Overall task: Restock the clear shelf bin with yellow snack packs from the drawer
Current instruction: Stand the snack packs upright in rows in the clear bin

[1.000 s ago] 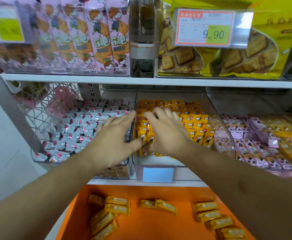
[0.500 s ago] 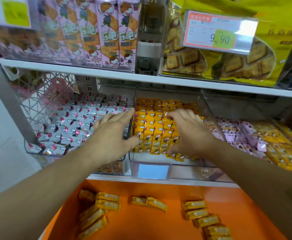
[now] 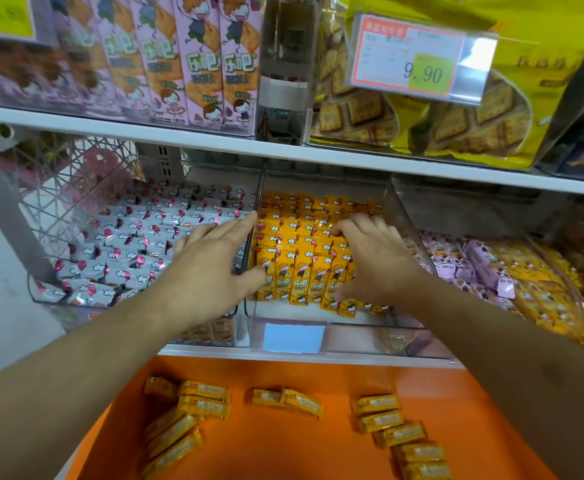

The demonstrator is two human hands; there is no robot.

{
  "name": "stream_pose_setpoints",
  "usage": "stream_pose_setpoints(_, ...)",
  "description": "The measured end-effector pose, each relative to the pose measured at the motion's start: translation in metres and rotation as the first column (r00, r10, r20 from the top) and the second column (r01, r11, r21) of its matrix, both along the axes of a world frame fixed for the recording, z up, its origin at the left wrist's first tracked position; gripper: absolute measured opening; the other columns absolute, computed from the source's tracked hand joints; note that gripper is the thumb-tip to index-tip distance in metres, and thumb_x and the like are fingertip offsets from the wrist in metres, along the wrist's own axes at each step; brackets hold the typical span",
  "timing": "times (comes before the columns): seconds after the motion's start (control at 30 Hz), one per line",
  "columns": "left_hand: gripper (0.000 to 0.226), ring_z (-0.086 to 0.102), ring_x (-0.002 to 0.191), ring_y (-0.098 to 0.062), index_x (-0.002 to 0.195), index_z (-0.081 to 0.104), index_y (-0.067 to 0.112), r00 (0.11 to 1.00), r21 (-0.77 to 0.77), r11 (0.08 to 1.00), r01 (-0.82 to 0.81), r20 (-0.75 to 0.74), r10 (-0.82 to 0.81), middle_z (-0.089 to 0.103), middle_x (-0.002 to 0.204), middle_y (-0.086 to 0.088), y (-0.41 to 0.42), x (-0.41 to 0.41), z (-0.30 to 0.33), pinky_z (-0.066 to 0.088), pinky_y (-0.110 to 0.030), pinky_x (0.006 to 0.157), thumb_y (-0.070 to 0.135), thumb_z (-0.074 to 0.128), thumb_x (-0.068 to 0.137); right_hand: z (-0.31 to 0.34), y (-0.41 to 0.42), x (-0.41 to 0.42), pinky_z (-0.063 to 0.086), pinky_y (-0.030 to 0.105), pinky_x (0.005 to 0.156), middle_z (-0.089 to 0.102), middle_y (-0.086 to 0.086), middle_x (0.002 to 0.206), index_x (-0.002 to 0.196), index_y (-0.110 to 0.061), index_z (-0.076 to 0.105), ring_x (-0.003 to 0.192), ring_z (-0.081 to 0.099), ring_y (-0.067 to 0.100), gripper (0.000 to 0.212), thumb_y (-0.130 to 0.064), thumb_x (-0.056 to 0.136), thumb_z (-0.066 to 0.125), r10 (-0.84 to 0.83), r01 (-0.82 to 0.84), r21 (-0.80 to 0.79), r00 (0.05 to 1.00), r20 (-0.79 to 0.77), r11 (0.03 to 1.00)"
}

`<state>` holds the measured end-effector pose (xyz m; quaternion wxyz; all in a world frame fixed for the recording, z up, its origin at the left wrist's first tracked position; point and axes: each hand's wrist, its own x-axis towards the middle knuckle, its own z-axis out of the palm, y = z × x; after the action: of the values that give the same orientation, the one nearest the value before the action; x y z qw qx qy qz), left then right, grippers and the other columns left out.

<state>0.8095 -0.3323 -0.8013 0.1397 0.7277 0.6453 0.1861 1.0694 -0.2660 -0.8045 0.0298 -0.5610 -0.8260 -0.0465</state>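
The left hand's fingers (image 3: 235,225) lie straight and together, stretched along the left wall of the clear shelf bin (image 3: 418,244), with the thumb reaching over the wall to touch the front row of yellow snack packs (image 3: 301,237). The left hand (image 3: 211,268) grasps nothing; it lies flat, partly above the neighbouring bin of white and pink candy packs (image 3: 128,247). The right hand's fingers (image 3: 356,225) are bent, their tips pressed down onto the packs near the middle of the bin, while the thumb sits low against the front packs on the right side. The right hand (image 3: 377,261) arches over that group of packs, cupping it from the right; whether it truly grips any pack I cannot tell. Between the two hands the front packs stand upright in a tight row, printed faces forward, and further rows fill the bin behind them. A few packs lie tipped at the bin's front right corner. A blank pale blue label (image 3: 293,337) hangs on the bin's front.

Below the shelf, the orange drawer (image 3: 318,445) is open, with more yellow snack packs lying flat in three loose groups: left (image 3: 186,417), middle (image 3: 287,400) and right (image 3: 398,434). Right of the bin lies a bin of pink packs (image 3: 457,261). On the shelf above stand pink snack boxes (image 3: 200,64), yellow biscuit bags (image 3: 457,126) and a price tag (image 3: 412,57) reading 9.90.
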Motion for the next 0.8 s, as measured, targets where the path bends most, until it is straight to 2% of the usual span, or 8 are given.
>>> stream_pose_setpoints(0.17, 0.087, 0.013, 0.153, -0.018, 0.163, 0.007, 0.044, 1.0, -0.002, 1.0, 0.001, 0.012, -0.001, 0.022, 0.169, 0.015, 0.0, 0.0, 0.001, 0.013, -0.053, 0.126, 0.054, 0.058, 0.093, 0.002, -0.002, 0.0, 0.04, 0.042, 0.107, 0.045, -0.003, 0.139, 0.141, -0.028, 0.04, 0.129, 0.042, 0.024, 0.11, -0.079, 0.053, 0.084, -0.013, 0.002, 0.087, 0.992, 0.125, 0.996)
stream_pose_setpoints(0.37, 0.087, 0.013, 0.153, -0.017, 0.163, 0.006, 0.043, 1.0, 0.0, 1.0, 0.002, -0.002, -0.002, 0.021, 0.169, 0.015, -0.001, -0.001, 0.001, 0.014, -0.053, 0.125, 0.055, 0.057, 0.094, 0.004, -0.001, 0.004, 0.044, 0.042, 0.107, 0.042, 0.002, 0.143, 0.15, -0.022, 0.031, 0.13, 0.043, 0.026, 0.123, -0.069, 0.053, 0.091, 0.045, -0.07, 0.074, 0.954, 0.295, 0.995)
stream_pose_setpoints(0.6, 0.087, 0.016, 0.153, -0.017, 0.163, 0.008, 0.044, 1.0, 0.008, 1.0, 0.009, 0.01, -0.009, 0.023, 0.169, 0.015, -0.001, -0.001, 0.0, 0.014, -0.053, 0.124, 0.054, 0.059, 0.094, 0.005, 0.001, 0.009, 0.043, 0.044, 0.11, 0.041, 0.001, 0.148, 0.147, -0.023, 0.032, 0.136, 0.042, 0.027, 0.116, -0.068, 0.058, 0.09, -0.011, -0.001, 0.056, 0.98, 0.199, 0.998)
stream_pose_setpoints(0.8, 0.087, 0.015, 0.153, -0.017, 0.163, 0.006, 0.046, 1.0, 0.003, 1.0, 0.004, -0.001, -0.004, 0.022, 0.169, 0.015, -0.001, -0.002, -0.001, 0.013, -0.052, 0.124, 0.057, 0.057, 0.092, 0.007, 0.005, 0.012, 0.043, 0.044, 0.11, 0.042, -0.002, 0.149, 0.148, -0.026, 0.033, 0.135, 0.041, 0.025, 0.116, -0.068, 0.056, 0.091, 0.008, -0.009, 0.009, 0.994, 0.105, 1.0)
